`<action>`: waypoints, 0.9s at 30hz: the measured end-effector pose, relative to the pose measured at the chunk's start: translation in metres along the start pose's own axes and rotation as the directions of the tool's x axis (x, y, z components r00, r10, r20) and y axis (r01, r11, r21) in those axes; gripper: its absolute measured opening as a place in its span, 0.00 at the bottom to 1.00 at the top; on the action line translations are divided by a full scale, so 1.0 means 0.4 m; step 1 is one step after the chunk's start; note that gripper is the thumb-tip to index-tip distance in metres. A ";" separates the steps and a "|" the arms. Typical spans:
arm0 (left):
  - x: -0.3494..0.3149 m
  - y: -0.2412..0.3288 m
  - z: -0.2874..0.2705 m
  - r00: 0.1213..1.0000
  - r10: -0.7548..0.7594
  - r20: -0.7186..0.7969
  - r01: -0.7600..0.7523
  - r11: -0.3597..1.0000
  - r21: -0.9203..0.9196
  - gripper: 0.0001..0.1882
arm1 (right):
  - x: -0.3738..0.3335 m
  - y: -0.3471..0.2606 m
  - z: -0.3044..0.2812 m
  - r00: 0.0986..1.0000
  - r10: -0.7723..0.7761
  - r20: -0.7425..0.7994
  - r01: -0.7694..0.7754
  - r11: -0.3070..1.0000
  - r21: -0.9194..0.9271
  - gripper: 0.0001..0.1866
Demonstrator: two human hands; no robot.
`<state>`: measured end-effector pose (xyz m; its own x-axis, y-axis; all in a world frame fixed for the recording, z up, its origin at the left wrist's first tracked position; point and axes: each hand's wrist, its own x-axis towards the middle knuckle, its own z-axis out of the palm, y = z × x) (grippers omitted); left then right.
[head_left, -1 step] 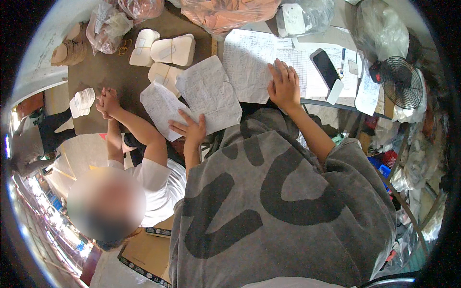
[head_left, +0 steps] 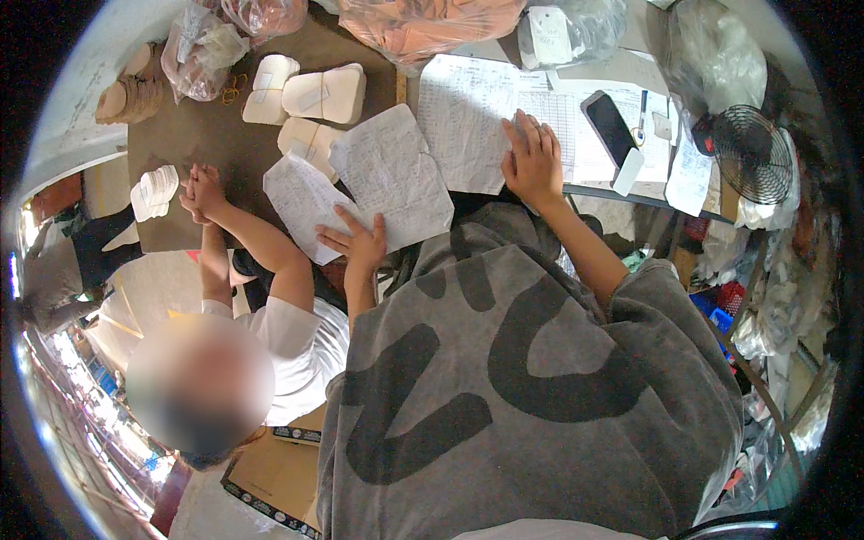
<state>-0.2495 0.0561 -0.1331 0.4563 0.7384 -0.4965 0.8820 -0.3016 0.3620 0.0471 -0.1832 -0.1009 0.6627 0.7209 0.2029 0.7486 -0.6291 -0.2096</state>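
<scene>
My left hand (head_left: 357,240) lies with spread fingers on two crumpled written sheets, a smaller sheet (head_left: 301,200) and a larger sheet (head_left: 396,175) that overlaps it. Further right, my right hand (head_left: 534,160) rests flat, fingers stretched out, at the right edge of another written sheet (head_left: 463,112). Beside it on the right, a ruled form (head_left: 576,117) lies under a dark-screened phone (head_left: 609,126). A pen (head_left: 643,112) is to the right of the phone. Neither hand grips anything.
Banded stacks of pale pads (head_left: 324,94) stand on the brown table (head_left: 198,135). At the left, a person in a white shirt sits with clasped hands (head_left: 203,193) on the table. Plastic bags (head_left: 432,27) line the far side. A black wire-guarded fan (head_left: 752,155) stands at right.
</scene>
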 end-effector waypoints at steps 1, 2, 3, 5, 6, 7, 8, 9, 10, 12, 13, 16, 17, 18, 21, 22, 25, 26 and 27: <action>0.000 0.000 0.000 1.000 0.006 -0.008 -0.006 1.000 -0.006 0.59 | 0.000 0.000 0.000 1.000 0.001 0.003 -0.001 1.000 -0.003 0.32; 0.001 0.000 0.001 1.000 -0.001 -0.004 0.001 1.000 -0.001 0.59 | 0.000 0.000 0.001 1.000 0.003 0.008 -0.003 1.000 -0.009 0.32; 0.002 -0.001 0.002 1.000 -0.008 0.001 0.008 1.000 0.005 0.59 | 0.000 0.000 0.001 1.000 0.005 0.014 -0.004 1.000 -0.014 0.32; 0.005 -0.004 0.003 1.000 -0.020 0.010 0.020 1.000 0.013 0.60 | -0.001 0.000 0.003 1.000 0.008 0.015 -0.008 1.000 -0.015 0.32; 0.007 -0.006 0.005 1.000 -0.026 0.015 0.025 1.000 0.014 0.60 | -0.001 0.000 0.004 1.000 0.009 0.017 -0.008 1.000 -0.018 0.32; 0.009 -0.008 0.006 1.000 -0.027 0.007 0.027 1.000 0.004 0.60 | -0.001 0.001 0.005 1.000 0.009 0.018 -0.009 1.000 -0.021 0.32; 0.010 -0.012 0.008 1.000 -0.020 0.012 0.020 1.000 0.011 0.60 | -0.001 0.001 0.005 1.000 0.009 0.022 -0.009 1.000 -0.026 0.32; 0.011 -0.016 0.010 1.000 -0.010 0.006 0.010 1.000 0.008 0.60 | -0.001 0.001 0.006 1.000 0.009 0.025 -0.008 0.999 -0.032 0.32; 0.011 -0.019 0.012 1.000 -0.009 0.003 0.009 1.000 0.001 0.60 | -0.002 0.001 0.007 1.000 0.008 0.021 -0.007 1.000 -0.031 0.32; 0.015 -0.026 0.017 1.000 -0.003 0.007 0.003 1.000 -0.003 0.61 | -0.002 0.001 0.008 1.000 0.007 0.011 -0.007 0.999 -0.032 0.32; 0.016 -0.029 0.020 1.000 -0.010 0.010 0.010 1.000 -0.015 0.61 | -0.002 0.001 0.008 1.000 0.006 0.016 -0.005 0.999 -0.040 0.32; 0.018 -0.035 0.026 0.999 0.031 -0.021 -0.030 0.999 0.021 0.61 | -0.003 0.001 0.008 1.000 0.010 0.028 -0.009 0.998 -0.056 0.32; 0.018 -0.036 0.027 1.000 0.020 -0.016 -0.020 1.000 0.013 0.61 | -0.004 0.001 0.008 0.999 0.013 0.032 -0.011 0.999 -0.052 0.32; 0.017 -0.036 0.028 1.000 0.009 -0.010 -0.009 1.000 0.004 0.61 | -0.004 0.000 0.008 1.000 0.009 0.030 -0.007 0.999 -0.050 0.32; 0.016 -0.034 0.027 1.000 0.004 0.007 -0.004 1.000 0.008 0.60 | -0.002 -0.002 0.006 1.000 -0.003 0.006 0.003 1.000 -0.007 0.32; 0.017 -0.032 0.026 1.000 0.008 0.012 -0.008 1.000 0.014 0.60 | 0.001 -0.003 0.003 1.000 -0.011 0.009 0.011 1.000 -0.008 0.32; 0.019 -0.029 0.022 0.997 -0.034 0.064 0.032 0.999 0.035 0.61 | 0.016 -0.010 -0.020 0.999 -0.014 0.037 0.014 1.000 0.001 0.31; 0.020 -0.028 0.020 0.997 -0.031 0.074 0.028 0.999 0.037 0.61 | 0.024 -0.012 -0.033 0.998 -0.004 0.068 0.003 1.000 0.013 0.31; 0.021 -0.028 0.020 0.996 -0.028 0.086 0.025 0.999 0.036 0.61 | 0.034 -0.014 -0.047 0.995 0.004 0.101 -0.007 1.000 0.025 0.30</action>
<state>-0.2544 0.0610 -0.1475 0.4394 0.6923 -0.5724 0.8970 -0.3045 0.3203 0.0525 -0.1754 -0.0789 0.6600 0.7439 0.1045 0.7433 -0.6265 -0.2345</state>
